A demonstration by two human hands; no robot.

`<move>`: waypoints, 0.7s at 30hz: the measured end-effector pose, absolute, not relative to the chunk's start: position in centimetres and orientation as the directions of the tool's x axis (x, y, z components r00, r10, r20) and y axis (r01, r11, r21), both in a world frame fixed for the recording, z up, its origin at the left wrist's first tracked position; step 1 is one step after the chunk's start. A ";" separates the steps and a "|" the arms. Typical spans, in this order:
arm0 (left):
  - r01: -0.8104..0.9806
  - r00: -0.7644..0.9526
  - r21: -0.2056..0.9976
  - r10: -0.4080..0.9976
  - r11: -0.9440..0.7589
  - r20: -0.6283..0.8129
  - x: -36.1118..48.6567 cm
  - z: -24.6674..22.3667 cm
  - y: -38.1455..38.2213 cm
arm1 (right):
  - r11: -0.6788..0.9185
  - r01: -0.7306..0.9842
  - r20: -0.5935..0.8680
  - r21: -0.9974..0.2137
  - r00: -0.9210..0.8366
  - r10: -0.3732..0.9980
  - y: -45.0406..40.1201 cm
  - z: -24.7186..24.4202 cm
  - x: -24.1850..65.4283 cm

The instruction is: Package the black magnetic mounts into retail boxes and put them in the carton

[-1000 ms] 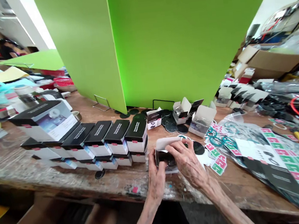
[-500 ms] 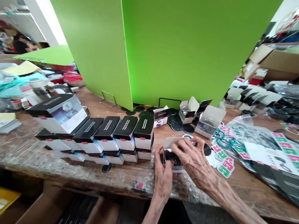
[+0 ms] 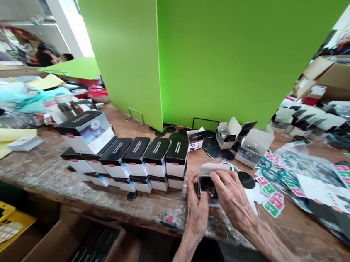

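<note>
A small open carton box sits near the table's front edge, its light flap raised at the back. Inside it lies a shiny dark item, partly covered by my fingers. My left hand grips the box's left wall, fingers outside and thumb over the opening. From the right, my right hand curls over the box, its fingertips at the opening and partly hidden. Just beyond that hand lies a black disc beside white paper pieces.
Stacked closed black-and-white boxes stand left of my hands. Open boxes are behind to the right, before a green partition. Teal rings and printed stickers lie right. Below left are a yellow crate and a filled carton.
The view has swung slightly left, so the scene sits farther right. My right hand's fingers have drawn closer together over the box; my left hand keeps its hold.
</note>
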State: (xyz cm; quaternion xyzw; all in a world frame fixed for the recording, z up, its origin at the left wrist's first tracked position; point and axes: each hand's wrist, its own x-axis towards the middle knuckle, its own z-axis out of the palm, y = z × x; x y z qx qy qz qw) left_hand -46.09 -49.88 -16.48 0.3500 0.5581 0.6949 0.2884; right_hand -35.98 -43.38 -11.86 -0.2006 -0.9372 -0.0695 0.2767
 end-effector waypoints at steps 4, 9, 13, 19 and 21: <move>0.005 -0.579 0.974 0.793 -0.226 0.187 -46.1 -16.4 -50.2 | 0.907 0.419 0.596 0.035 -0.738 0.317 -43.9 -12.9 -35.4; 0.122 -0.590 0.948 0.747 -0.293 0.306 -46.4 -18.0 -50.7 | 0.945 0.301 0.631 -0.131 -0.710 0.314 -44.1 -13.3 -33.7; 0.365 -0.542 0.876 0.694 -0.314 0.474 -47.0 -18.9 -50.9 | 0.630 0.312 0.498 -0.711 -0.408 0.765 -43.8 -13.9 -32.9; 0.490 -0.437 0.839 0.766 -0.237 0.472 -48.3 -17.5 -51.0 | 0.254 -0.088 0.260 -0.963 -0.546 0.796 -42.9 -15.0 -34.5; 0.403 -0.443 0.884 0.795 -0.236 0.414 -48.8 -16.9 -51.1 | 0.277 -0.074 0.272 -0.958 -0.545 0.793 -42.9 -15.2 -34.5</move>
